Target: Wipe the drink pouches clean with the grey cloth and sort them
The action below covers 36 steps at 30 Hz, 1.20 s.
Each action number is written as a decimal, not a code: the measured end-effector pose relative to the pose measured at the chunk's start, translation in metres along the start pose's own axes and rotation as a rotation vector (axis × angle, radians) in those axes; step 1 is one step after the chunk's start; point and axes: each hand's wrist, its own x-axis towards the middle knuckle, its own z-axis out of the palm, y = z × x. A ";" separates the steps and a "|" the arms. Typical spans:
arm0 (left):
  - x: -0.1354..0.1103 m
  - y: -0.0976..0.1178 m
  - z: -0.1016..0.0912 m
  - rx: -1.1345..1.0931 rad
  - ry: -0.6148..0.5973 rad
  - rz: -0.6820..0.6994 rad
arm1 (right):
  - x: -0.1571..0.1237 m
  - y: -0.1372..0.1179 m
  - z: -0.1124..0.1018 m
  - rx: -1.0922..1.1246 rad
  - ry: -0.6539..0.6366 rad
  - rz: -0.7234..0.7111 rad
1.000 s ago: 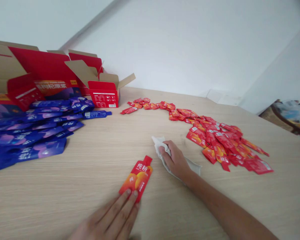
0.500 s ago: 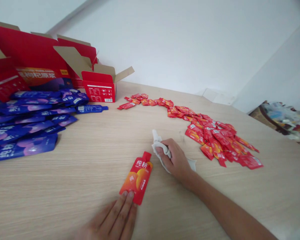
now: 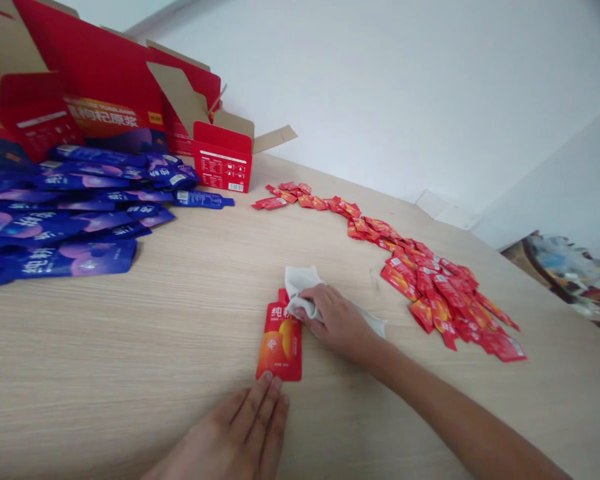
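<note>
A red and orange drink pouch lies flat on the wooden table in front of me. My left hand rests flat with fingers stretched out, its fingertips on the pouch's near edge. My right hand is closed on a white cloth and presses it onto the pouch's top end, covering the spout.
Several blue pouches are piled at the left, in front of open red cartons. A small red box stands open behind them. Many small red sachets trail across the right. Clutter sits beyond the table's right edge.
My right hand has slid the cloth leftward onto the pouch's top. The pouch has turned from slanted to nearly upright, with my left fingertips still on its near edge.
</note>
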 end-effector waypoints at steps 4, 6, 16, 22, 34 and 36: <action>-0.002 0.005 0.009 -0.025 0.050 -0.083 | 0.006 -0.005 -0.012 0.034 0.187 0.117; -0.003 0.007 0.014 -0.032 0.089 -0.138 | 0.002 -0.024 -0.011 0.100 0.228 0.080; -0.001 0.006 0.015 -0.047 0.104 -0.158 | 0.023 -0.023 0.012 0.049 -0.044 -0.184; 0.001 0.008 0.020 -0.039 0.145 -0.152 | 0.035 -0.008 -0.007 -0.021 0.108 -0.047; 0.000 0.010 0.017 -0.048 0.088 -0.157 | 0.038 -0.007 0.010 -0.049 -0.041 -0.136; -0.001 0.009 0.018 -0.039 0.095 -0.139 | 0.048 0.000 -0.001 -0.086 0.022 -0.085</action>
